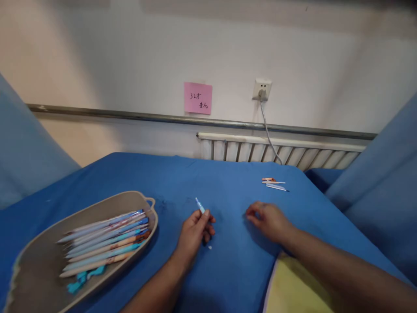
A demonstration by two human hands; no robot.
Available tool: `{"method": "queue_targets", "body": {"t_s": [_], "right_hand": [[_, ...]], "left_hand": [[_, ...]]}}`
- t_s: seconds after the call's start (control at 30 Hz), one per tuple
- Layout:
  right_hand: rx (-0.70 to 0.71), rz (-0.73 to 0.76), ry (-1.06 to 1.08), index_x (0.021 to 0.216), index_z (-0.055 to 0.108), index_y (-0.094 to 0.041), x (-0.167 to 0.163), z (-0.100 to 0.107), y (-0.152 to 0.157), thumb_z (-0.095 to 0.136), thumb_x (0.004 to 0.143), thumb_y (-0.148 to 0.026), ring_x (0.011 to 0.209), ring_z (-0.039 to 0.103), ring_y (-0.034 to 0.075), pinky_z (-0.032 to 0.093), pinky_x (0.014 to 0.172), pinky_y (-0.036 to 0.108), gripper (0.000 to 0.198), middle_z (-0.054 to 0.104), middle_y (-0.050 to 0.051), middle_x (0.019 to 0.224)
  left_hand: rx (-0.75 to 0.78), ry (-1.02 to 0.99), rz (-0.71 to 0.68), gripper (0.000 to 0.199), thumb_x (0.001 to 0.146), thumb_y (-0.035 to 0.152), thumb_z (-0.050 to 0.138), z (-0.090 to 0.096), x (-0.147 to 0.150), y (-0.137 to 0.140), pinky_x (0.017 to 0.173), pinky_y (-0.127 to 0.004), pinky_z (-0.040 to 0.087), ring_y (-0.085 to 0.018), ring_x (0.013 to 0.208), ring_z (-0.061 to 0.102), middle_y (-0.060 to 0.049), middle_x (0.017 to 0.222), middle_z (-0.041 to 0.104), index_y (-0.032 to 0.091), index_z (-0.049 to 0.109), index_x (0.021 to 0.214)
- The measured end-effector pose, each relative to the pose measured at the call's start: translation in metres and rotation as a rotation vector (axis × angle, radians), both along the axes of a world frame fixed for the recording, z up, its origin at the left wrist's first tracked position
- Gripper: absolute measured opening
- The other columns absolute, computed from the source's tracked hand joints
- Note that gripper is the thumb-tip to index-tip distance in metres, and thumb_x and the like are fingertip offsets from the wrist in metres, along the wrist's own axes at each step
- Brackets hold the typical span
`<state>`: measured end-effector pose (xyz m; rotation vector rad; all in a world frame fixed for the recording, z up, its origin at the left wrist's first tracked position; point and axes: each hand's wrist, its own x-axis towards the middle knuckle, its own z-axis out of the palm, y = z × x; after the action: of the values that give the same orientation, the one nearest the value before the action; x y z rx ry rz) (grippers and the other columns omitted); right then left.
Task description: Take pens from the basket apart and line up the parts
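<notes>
One light-blue pen part [200, 205], over blue cloth [228, 269], is pinched in the left hand [195, 228]; the right hand [269, 221] has fingertips together, contents unclear; seemingly mid-handling, calling next for steady alignment

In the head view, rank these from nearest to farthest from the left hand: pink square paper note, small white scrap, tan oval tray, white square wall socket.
1. Small white scrap: close by the left hand, on its right.
2. Tan oval tray: to its left.
3. Pink square paper note: on the wall ahead.
4. White square wall socket: farther right on the wall.
</notes>
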<state>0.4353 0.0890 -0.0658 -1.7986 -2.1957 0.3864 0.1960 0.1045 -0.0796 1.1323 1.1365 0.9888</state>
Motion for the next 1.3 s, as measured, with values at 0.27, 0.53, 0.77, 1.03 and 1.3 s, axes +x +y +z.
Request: {"method": "queue_targets", "body": {"t_s": [0.27, 0.53, 0.77, 1.03, 1.3], "right_hand": [[-0.088, 0.129, 0.100, 0.096, 0.063, -0.022, -0.109, 0.004, -0.042, 0.060, 0.078, -0.034, 0.085, 0.062, 0.021, 0.043, 0.073, 0.028, 0.022, 0.067, 0.005, 0.095], [0.029, 0.175, -0.020, 0.096, 0.060, -0.019, -0.100, -0.008, -0.025, 0.043, 0.086, -0.024, 0.083, 0.062, 0.018, 0.042, 0.070, 0.026, 0.020, 0.067, 0.007, 0.094], [0.039, -0.355, -0.130, 0.094, 0.062, -0.016, 0.044, -0.015, 0.044, 0.046, 0.087, -0.024, 0.094, 0.060, 0.021, 0.038, 0.077, 0.027, 0.020, 0.065, 0.012, 0.102], [0.076, -0.606, 0.215, 0.087, 0.063, -0.017, 0.122, -0.035, 0.076, 0.049, 0.084, -0.027, 0.097, 0.057, 0.025, 0.040, 0.083, 0.032, 0.018, 0.065, 0.010, 0.097], [0.086, -0.622, 0.933, 0.088, 0.057, -0.014, 0.128, -0.038, 0.061, 0.017, 0.093, -0.025, 0.084, 0.064, 0.019, 0.053, 0.070, 0.030, 0.042, 0.065, 0.012, 0.089]], "left_hand": [[0.063, -0.057, 0.083, 0.044, 0.073, 0.059, 0.055, -0.005, -0.003, 0.001, 0.037, -0.018, 0.030, -0.007, 0.037, 0.043, 0.002, 0.051, 0.055, 0.015, 0.054, 0.074], [0.066, 0.010, 0.061, 0.044, 0.072, 0.059, 0.054, 0.000, -0.005, 0.003, 0.039, -0.020, 0.032, -0.009, 0.040, 0.045, 0.002, 0.052, 0.054, 0.015, 0.055, 0.073], [0.070, 0.112, 0.013, 0.043, 0.074, 0.059, 0.052, 0.005, -0.002, 0.004, 0.041, -0.021, 0.033, -0.009, 0.039, 0.043, 0.003, 0.049, 0.053, 0.016, 0.056, 0.070], [0.073, 0.142, 0.000, 0.041, 0.075, 0.057, 0.053, 0.005, -0.001, 0.006, 0.043, -0.021, 0.034, -0.009, 0.042, 0.043, 0.002, 0.050, 0.053, 0.016, 0.057, 0.071], [0.083, 0.180, -0.023, 0.045, 0.073, 0.060, 0.053, 0.003, -0.002, 0.008, 0.046, -0.023, 0.037, -0.012, 0.047, 0.047, 0.001, 0.052, 0.055, 0.015, 0.058, 0.073]]}}
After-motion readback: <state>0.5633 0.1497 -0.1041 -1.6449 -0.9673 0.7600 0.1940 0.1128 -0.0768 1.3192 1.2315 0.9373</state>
